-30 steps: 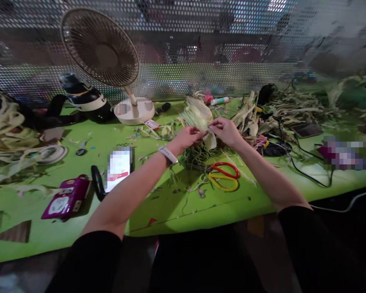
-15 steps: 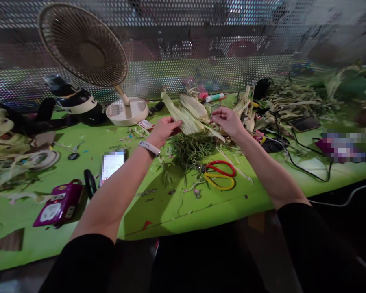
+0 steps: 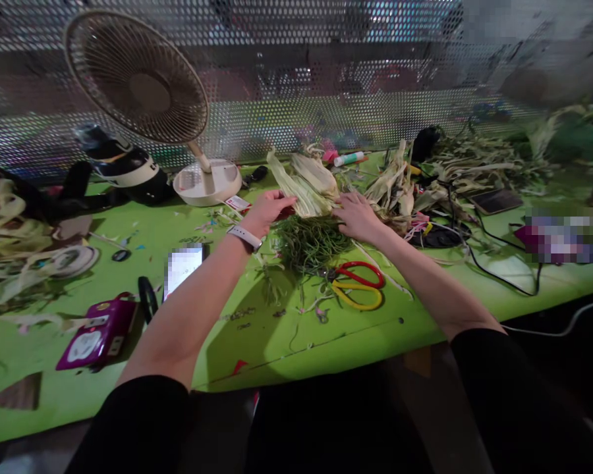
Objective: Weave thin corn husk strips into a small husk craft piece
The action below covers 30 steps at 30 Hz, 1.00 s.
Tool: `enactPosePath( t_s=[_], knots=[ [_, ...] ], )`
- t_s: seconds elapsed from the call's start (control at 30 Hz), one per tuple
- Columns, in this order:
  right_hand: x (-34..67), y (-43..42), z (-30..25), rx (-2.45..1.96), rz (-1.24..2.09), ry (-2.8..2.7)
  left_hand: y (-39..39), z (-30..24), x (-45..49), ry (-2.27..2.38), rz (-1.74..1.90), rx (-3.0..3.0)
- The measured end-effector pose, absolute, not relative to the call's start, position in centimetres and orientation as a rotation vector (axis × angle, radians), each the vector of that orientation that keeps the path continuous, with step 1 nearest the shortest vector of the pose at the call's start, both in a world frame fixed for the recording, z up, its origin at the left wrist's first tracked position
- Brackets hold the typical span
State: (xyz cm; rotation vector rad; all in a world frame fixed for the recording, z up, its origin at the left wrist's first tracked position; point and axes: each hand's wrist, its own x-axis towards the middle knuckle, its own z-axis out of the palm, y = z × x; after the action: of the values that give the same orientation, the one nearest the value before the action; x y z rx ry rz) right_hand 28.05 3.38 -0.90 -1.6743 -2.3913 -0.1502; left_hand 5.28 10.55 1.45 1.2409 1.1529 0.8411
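Note:
My left hand (image 3: 268, 209), with a white watch on its wrist, pinches the lower end of a pale corn husk (image 3: 296, 187) that stands up from the green table (image 3: 257, 329). My right hand (image 3: 354, 216) lies fingers-down on the husk pile beside it, on the edge of a heap of thin green strands (image 3: 310, 240). Its fingertips are pressed into the husks, so what they hold is hidden. Red and yellow scissors (image 3: 358, 284) lie just in front of the strands.
A desk fan (image 3: 143, 85) stands at the back left before a perforated metal screen. A phone (image 3: 182, 266) and a magenta device (image 3: 96, 332) lie at the left. More husks (image 3: 454, 168), cables and a second phone (image 3: 494, 201) crowd the right side.
My right hand has dropped from holding a husk strip in the air down onto the pile. My left hand has moved left and stays on the husk.

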Motion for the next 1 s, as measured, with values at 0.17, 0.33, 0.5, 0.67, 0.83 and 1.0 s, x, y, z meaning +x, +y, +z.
enactPosePath(
  t_s=[0.17,0.33,0.5,0.67,0.83,1.0],
  knots=[
    [29.3,4.2,-0.6,-1.675,-0.074,-2.205,10.7,2.3,4.4,1.191,0.875,1.27],
    [30.6,5.1,0.8,-1.542,0.415,-1.62,11.1,1.7,3.9,1.207,0.861,1.251],
    [30.7,4.7,1.9,-1.349,0.714,-1.269,10.9,0.9,4.3,1.116,0.774,1.225],
    [30.2,3.8,3.1,-1.29,0.769,-1.192,10.6,0.9,5.6,1.044,0.698,1.241],
    [30.0,4.0,3.0,-1.283,0.816,-1.129,10.4,0.7,7.0,1.015,0.698,1.246],
    [30.2,4.6,2.1,-1.267,0.847,-1.172,10.7,0.3,7.6,0.994,0.664,1.321]
  ],
)
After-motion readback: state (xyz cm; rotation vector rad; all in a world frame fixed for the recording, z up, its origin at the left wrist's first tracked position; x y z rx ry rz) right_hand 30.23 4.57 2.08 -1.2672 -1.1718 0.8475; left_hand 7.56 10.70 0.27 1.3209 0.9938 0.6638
